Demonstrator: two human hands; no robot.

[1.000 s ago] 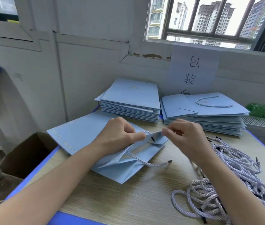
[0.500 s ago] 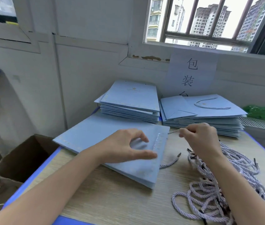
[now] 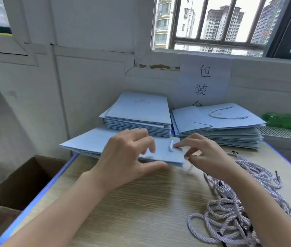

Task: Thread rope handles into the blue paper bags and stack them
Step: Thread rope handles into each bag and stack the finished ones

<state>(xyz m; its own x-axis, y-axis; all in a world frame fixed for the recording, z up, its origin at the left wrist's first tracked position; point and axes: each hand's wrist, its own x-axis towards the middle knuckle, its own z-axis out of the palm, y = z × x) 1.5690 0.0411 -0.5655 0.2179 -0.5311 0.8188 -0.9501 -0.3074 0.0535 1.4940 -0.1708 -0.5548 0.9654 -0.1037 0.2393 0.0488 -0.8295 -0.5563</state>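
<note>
A flat blue paper bag (image 3: 91, 141) is held just above the wooden table (image 3: 141, 202), in front of two stacks. My left hand (image 3: 128, 157) grips its near edge, thumb along the edge and fingers arched over the top. A short stretch of white rope handle (image 3: 171, 146) shows on the bag's top near the right edge. My right hand (image 3: 207, 154) pinches that right edge, index finger stretched out beside the rope and thumb lower. A blurred rope end (image 3: 189, 168) trails under this hand.
At the back stand a stack of plain blue bags (image 3: 137, 111) and a stack with rope handles (image 3: 219, 120). Loose ropes (image 3: 239, 207) are heaped at the right. A cardboard box (image 3: 25, 179) sits beyond the table's left edge, a green bottle (image 3: 287, 120) at far right.
The bag was closed flat and the rope pulled through. It has since moved away toward the stacks, my left hand going from resting on it to gripping it and my right hand coming in to its edge.
</note>
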